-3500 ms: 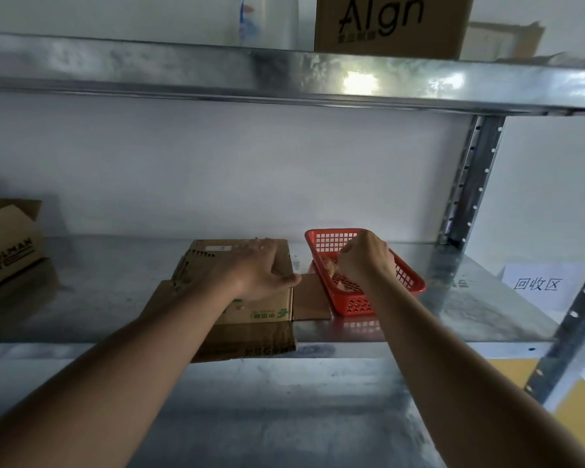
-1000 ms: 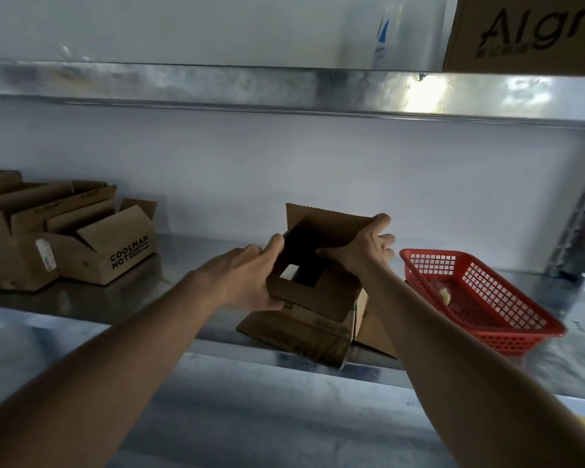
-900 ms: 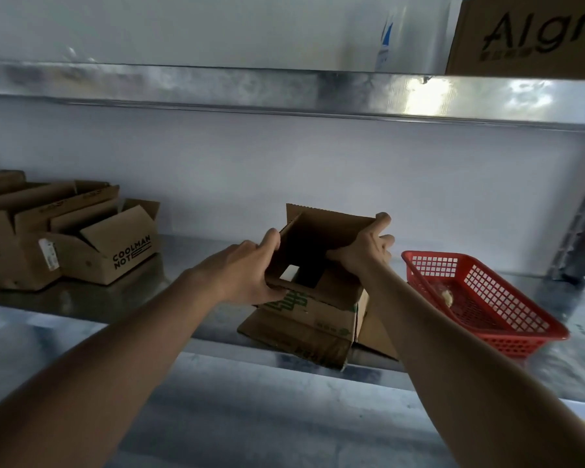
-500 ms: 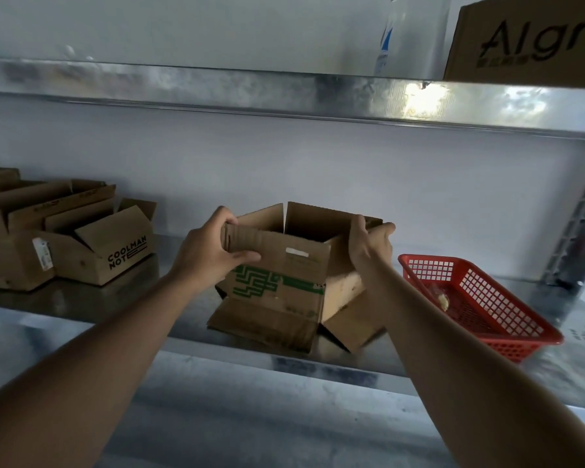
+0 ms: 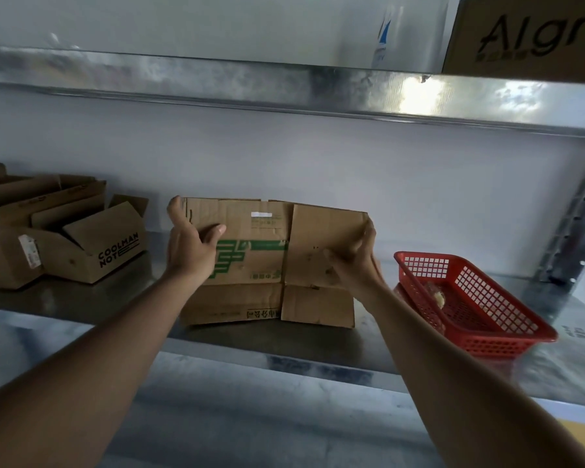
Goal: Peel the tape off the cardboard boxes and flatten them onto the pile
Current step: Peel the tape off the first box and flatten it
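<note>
Flattening is the step in hand: both hands hold 1 collapsed cardboard box (image 5: pixel 267 244) upright between them, its panels pressed nearly into a single sheet with green printing facing the camera. Left hand (image 5: pixel 190 246) grips the box's upper left edge, thumb over the front face and fingers wrapped behind; right hand (image 5: pixel 355 261) pinches the right edge, thumb on the front panel and fingers curled round the back. The 2 hands are well apart, one at each side of the sheet. Its lower flaps rest on the metal shelf (image 5: pixel 284 342), just below the hands, and whether flattened cardboard already lies under them cannot be told from this angle. No tape strip shows on the visible face, only a small white label remnant near the top edge, so peeling seems finished for this box. Next move, as I judge it, calls for tipping the sheet down flat and pressing the flaps so it lies level on the pile. To the left of the left hand stand several open boxes, among them a COOLMAN NOTE box (image 5: pixel 95 244), not yet collapsed. Just right of the right hand sits a red plastic basket (image 5: pixel 470 298) with something pale and crumpled inside it.
</note>
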The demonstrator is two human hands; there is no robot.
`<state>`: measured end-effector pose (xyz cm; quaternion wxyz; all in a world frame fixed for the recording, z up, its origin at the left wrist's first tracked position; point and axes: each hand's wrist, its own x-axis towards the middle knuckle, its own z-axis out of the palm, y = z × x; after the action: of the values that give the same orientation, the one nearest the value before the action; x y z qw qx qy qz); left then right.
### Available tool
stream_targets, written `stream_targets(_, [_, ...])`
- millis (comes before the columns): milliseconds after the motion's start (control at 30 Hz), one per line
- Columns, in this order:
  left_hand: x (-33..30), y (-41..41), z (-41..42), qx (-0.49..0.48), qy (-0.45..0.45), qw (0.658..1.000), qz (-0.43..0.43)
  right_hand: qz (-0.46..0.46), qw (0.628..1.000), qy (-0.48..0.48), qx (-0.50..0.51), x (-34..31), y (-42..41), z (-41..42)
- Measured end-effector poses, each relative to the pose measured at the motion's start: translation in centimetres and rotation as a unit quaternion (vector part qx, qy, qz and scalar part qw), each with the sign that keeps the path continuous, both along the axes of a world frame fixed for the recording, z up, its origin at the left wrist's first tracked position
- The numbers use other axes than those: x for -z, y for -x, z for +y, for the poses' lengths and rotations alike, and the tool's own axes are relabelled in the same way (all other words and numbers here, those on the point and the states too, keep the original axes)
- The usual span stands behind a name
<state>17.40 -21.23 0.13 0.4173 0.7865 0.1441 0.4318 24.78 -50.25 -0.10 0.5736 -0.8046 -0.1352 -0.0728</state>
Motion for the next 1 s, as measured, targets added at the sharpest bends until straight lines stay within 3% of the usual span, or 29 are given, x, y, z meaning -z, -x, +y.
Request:
stream_targets(167, [0.0, -0.3, 1.3, 0.046, 0.094, 0.994, 0.032, -0.087, 0.992, 0.017, 0.092, 0.3, -0.2, -0.3])
stream_targets(267, [0.7, 0.2, 2.4, 0.181, 0.078, 0.973, 0.117, -0.113, 0.987, 0.011, 0.117, -0.7, -0.4, -0.9])
stream_targets(333, [0.8, 0.5, 2.9, 0.221, 0.051, 0.962, 0.153, -0.105, 0.989, 0.015, 0.104, -1.4, -0.4, -1.2])
stream_targets(533, [-1.1, 0.6, 2.9, 0.186, -0.030, 0.972, 0.137, -0.084, 0.989, 0.032, 0.114, -3.3, -0.7, -1.0])
stream_targets(667, [-1.1, 0.7, 2.5, 0.152, -0.037, 0.967, 0.200, -0.035, 0.983, 0.147, 0.101, -3.2, -0.7, -0.7])
stream_targets(833, [1.2, 0.7, 2.2, 0.093, -0.201, 0.918, 0.328, 0.011, 0.957, 0.284, 0.057, -0.9, 0.3, -0.5])
stream_targets(1000, [2.5, 0.1, 2.0, 0.076, -0.282, 0.860, 0.419, 0.053, 0.915, 0.398, 0.031, 0.5, 0.9, -0.4])
